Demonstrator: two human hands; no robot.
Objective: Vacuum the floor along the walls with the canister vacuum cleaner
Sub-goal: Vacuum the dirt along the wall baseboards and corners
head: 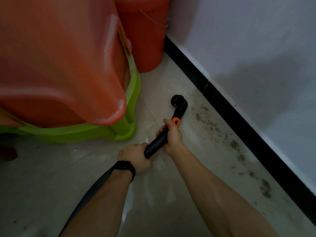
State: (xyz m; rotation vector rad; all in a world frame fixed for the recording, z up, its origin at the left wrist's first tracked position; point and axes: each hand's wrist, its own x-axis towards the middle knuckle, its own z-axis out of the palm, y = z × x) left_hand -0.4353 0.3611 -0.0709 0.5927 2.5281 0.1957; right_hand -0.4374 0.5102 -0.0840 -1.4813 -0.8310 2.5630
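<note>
A black vacuum wand (pixel 156 144) with an orange collar (pixel 175 120) points away from me toward the wall. Its round black nozzle (pixel 179 102) sits on the pale tiled floor (pixel 172 79), a little short of the black skirting board (pixel 227 98). My right hand (pixel 172 134) grips the wand just behind the orange collar. My left hand (pixel 135 155) holds the wand's rear end, where the ribbed black hose (pixel 95 187) runs back under my left forearm. A band of dirt and crumbs (pixel 234 144) lies on the floor along the skirting, right of the nozzle. The canister is out of view.
Stacked plastic stools, red over green (pixel 68 74), stand close on the left. A red bucket (pixel 145 35) with a wire handle fills the corner beyond them. The white wall (pixel 256 48) runs diagonally on the right. A dark red object (pixel 8 153) sits at the left edge.
</note>
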